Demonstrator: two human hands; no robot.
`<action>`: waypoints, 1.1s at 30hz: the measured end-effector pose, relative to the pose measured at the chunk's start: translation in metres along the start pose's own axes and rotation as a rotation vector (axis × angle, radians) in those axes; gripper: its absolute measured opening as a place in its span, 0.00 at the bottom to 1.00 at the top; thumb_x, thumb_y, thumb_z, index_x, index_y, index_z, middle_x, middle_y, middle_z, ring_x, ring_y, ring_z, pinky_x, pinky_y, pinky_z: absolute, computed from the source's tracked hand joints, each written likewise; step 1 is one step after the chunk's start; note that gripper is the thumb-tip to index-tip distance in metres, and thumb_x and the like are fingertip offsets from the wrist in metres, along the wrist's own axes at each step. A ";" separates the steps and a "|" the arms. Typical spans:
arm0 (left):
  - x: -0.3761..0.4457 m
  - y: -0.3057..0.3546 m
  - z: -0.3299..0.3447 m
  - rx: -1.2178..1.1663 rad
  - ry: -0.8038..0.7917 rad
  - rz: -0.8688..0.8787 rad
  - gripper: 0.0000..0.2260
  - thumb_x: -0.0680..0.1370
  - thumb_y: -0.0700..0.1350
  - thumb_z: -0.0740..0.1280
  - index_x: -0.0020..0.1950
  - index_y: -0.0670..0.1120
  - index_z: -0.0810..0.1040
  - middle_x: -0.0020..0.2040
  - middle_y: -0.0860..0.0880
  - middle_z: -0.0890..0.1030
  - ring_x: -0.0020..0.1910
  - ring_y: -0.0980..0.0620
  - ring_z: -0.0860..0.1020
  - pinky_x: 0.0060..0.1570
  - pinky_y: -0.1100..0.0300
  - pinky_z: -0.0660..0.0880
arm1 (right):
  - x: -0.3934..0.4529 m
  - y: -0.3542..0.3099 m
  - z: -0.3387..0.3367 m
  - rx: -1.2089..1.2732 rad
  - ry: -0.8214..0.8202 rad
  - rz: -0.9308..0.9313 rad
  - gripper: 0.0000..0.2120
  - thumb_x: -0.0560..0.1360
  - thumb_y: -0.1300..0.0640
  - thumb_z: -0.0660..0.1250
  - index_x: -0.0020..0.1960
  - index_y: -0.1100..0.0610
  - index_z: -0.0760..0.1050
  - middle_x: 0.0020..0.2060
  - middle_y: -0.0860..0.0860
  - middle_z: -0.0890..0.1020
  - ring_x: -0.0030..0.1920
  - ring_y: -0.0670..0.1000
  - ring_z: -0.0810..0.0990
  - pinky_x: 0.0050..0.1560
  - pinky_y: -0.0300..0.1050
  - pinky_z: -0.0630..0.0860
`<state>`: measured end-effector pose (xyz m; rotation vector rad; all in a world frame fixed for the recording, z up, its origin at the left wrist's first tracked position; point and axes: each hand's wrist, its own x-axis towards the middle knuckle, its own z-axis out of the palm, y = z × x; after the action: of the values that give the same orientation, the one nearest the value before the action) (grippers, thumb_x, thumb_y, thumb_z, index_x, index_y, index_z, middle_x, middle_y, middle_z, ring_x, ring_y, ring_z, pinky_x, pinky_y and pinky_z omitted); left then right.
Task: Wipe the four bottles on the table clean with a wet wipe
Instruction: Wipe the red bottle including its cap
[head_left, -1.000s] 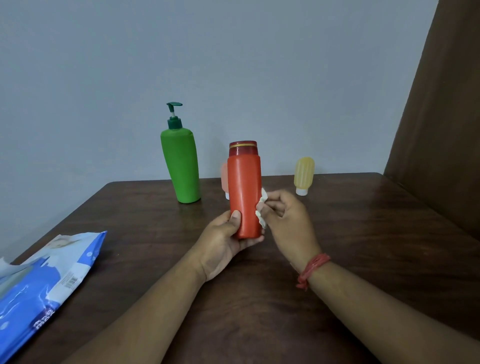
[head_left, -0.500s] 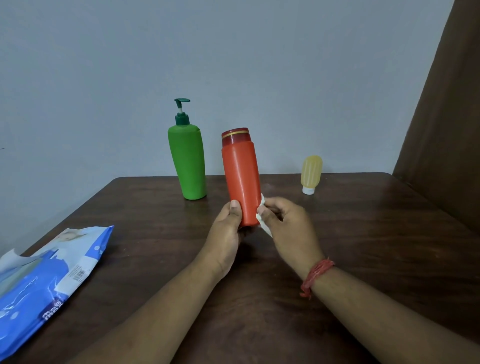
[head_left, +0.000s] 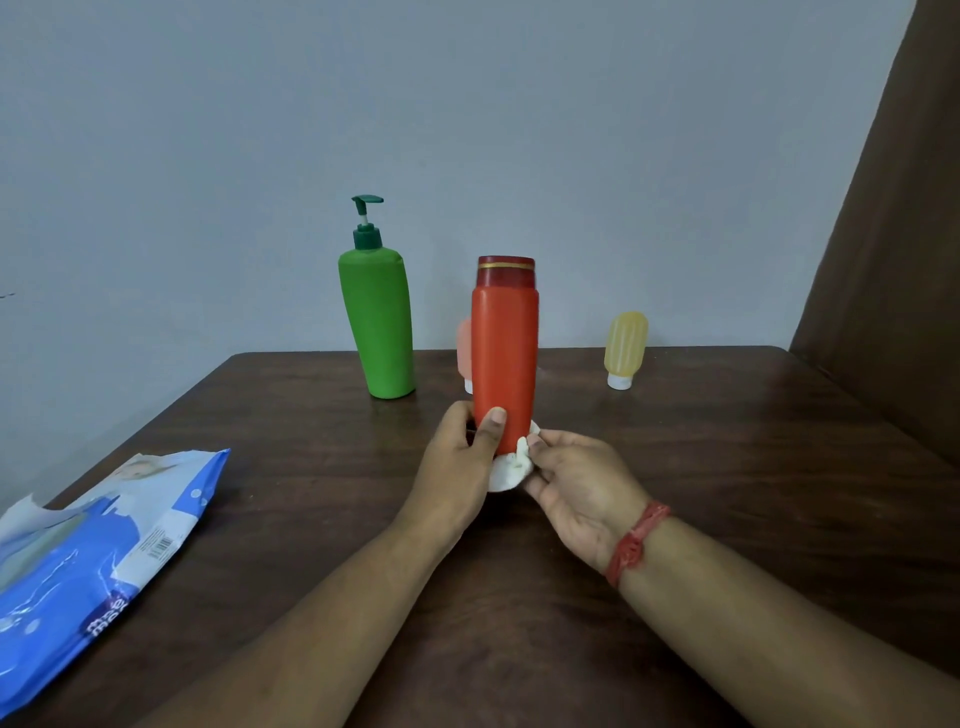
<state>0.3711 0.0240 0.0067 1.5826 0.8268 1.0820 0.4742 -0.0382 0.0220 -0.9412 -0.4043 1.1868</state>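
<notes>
Two hands meet at the foot of the red bottle (head_left: 505, 353), and that meeting is what the next stroke turns on. The bottle stands upright, long axis vertical, cap on top, held over the table (head_left: 727, 467) near its middle; whether its base touches the wood is hidden by the hands. The left hand (head_left: 462, 462) grips the lower body from the left, thumb laid across the front face, fingers curled round the back. The right hand (head_left: 576, 483) comes in from the right and pinches the wipe (head_left: 511, 470), a bunched white wad pressed against the bottle's bottom edge and partly under it.

From the wipe, all of the bottle's unwiped length lies straight up, so the cleaning hand would most likely travel upward along the axis while the left hand steadies or turns the body. The right hand is the one placed for that; the left is taken up with holding.

Further back, the green bottle (head_left: 378, 322) stands to the left, a pink bottle (head_left: 464, 348) shows only as a sliver behind the red one, and the yellow bottle (head_left: 625, 347) stands cap-down at far right. All three are well apart from the hands. A blue pack (head_left: 93, 561) lies at the near left edge.
</notes>
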 end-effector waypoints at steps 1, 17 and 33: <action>0.000 0.000 0.000 0.021 0.005 0.013 0.08 0.83 0.52 0.62 0.53 0.50 0.76 0.47 0.51 0.83 0.47 0.55 0.82 0.44 0.64 0.76 | -0.001 0.000 0.002 0.023 -0.002 0.013 0.10 0.82 0.70 0.58 0.55 0.70 0.77 0.53 0.64 0.84 0.54 0.58 0.85 0.57 0.50 0.81; -0.001 0.003 -0.003 -0.066 0.044 0.036 0.09 0.85 0.50 0.60 0.48 0.48 0.74 0.37 0.56 0.80 0.35 0.62 0.78 0.36 0.67 0.74 | -0.007 -0.006 0.004 -0.052 -0.094 0.268 0.12 0.83 0.65 0.55 0.60 0.65 0.76 0.46 0.60 0.82 0.41 0.53 0.79 0.42 0.45 0.77; 0.007 -0.004 -0.016 -0.071 0.019 -0.054 0.11 0.84 0.55 0.61 0.62 0.55 0.77 0.58 0.54 0.83 0.60 0.55 0.80 0.68 0.45 0.73 | 0.014 -0.034 -0.020 -0.366 0.063 -0.417 0.07 0.79 0.64 0.66 0.46 0.60 0.82 0.41 0.56 0.85 0.38 0.49 0.82 0.39 0.42 0.77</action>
<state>0.3590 0.0367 0.0058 1.4853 0.8299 1.0778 0.5145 -0.0358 0.0346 -1.1376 -0.7448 0.7122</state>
